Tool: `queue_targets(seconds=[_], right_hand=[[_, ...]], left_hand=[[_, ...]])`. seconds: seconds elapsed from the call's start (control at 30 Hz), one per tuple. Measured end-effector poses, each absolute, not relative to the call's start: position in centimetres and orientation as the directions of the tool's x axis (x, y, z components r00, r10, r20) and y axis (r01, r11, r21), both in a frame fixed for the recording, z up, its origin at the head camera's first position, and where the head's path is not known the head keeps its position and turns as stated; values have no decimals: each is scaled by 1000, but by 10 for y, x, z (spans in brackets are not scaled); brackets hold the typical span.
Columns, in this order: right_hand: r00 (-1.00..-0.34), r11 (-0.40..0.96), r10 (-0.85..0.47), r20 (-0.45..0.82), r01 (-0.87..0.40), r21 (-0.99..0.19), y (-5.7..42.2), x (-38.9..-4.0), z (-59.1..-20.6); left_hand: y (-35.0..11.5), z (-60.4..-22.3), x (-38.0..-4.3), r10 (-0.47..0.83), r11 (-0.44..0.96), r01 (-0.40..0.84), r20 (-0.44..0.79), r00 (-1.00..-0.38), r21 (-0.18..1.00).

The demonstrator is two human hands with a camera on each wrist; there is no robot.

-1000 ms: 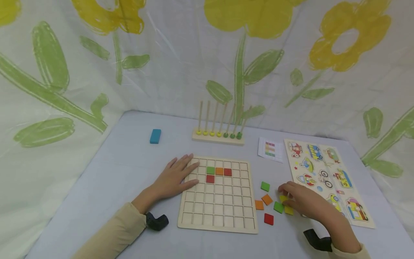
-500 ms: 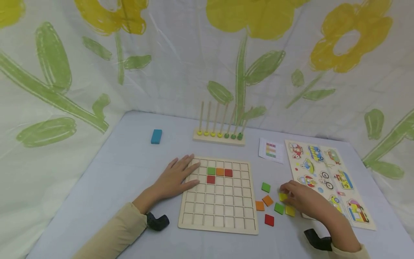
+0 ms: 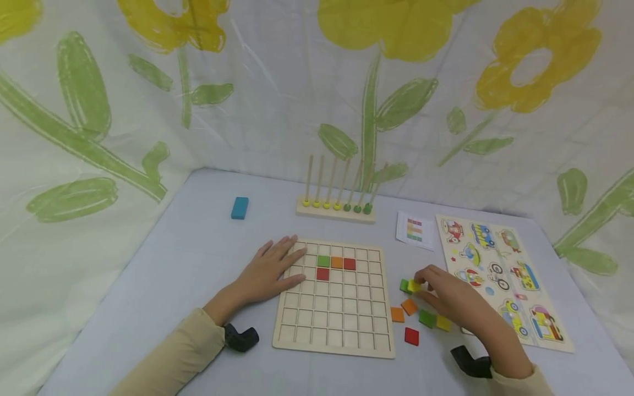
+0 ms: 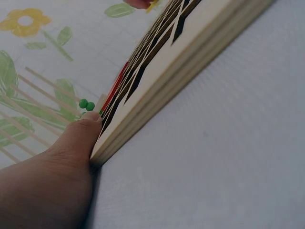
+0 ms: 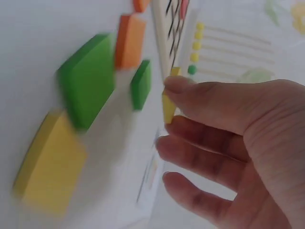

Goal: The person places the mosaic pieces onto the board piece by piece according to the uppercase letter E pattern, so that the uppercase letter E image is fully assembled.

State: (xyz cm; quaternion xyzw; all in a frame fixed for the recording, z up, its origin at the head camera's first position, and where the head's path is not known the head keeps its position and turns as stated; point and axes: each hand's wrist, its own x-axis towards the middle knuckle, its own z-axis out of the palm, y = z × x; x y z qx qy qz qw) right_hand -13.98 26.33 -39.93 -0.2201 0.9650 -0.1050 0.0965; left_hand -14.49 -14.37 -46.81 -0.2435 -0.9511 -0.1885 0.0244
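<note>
My right hand (image 3: pixel 453 294) pinches a yellow square tile (image 5: pixel 169 101) between thumb and fingers, raised off the table. In the head view it overlaps a green tile (image 3: pixel 404 285) beside the board's right edge. My left hand (image 3: pixel 264 273) rests with fingers spread on the left edge of the wooden grid board (image 3: pixel 319 335); its thumb (image 4: pixel 86 129) lies over the rim in the left wrist view. In the grid sit a green tile (image 3: pixel 323 261), an orange tile (image 3: pixel 336 262) and a red tile (image 3: pixel 349 264) in a row, with another red tile (image 3: pixel 322 274) under the green one.
Loose tiles lie right of the board: orange (image 3: pixel 397 314), red (image 3: pixel 411 336), green (image 3: pixel 427 318) and yellow (image 3: pixel 443 323). Behind stand a peg rack with beads (image 3: pixel 337 212), a blue block (image 3: pixel 240 208) and a pattern card (image 3: pixel 415 230). A picture puzzle board (image 3: pixel 515 286) lies at right.
My right hand has picked up the yellow tile from the loose tiles and moved it left toward the grid board. The left hand has stayed in place.
</note>
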Motion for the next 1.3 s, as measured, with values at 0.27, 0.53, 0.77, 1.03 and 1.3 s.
queue_targets(seconds=[0.27, 0.53, 0.77, 1.03, 1.3], right_hand=[[-746, 730, -666, -5, -649, -214, 203, -147, -395], [-575, 556, -815, 74, -811, -180, 146, -146, -399], [-555, 549, -831, -23, -813, -195, 122, -150, -410], [-551, 546, -834, -19, -819, -176, 113, -150, -415], [-531, 525, -847, -21, -832, -180, 108, -151, -413]], left_hand=[[-145, -471, -145, 452, 808, 472, 144, -881, 352], [-146, -472, -145, 450, 812, 471, 143, -881, 345], [-144, -470, -145, 456, 808, 476, 142, -879, 347], [-144, -470, -145, 453, 814, 474, 143, -880, 337], [-144, -470, -146, 453, 815, 470, 133, -881, 338]])
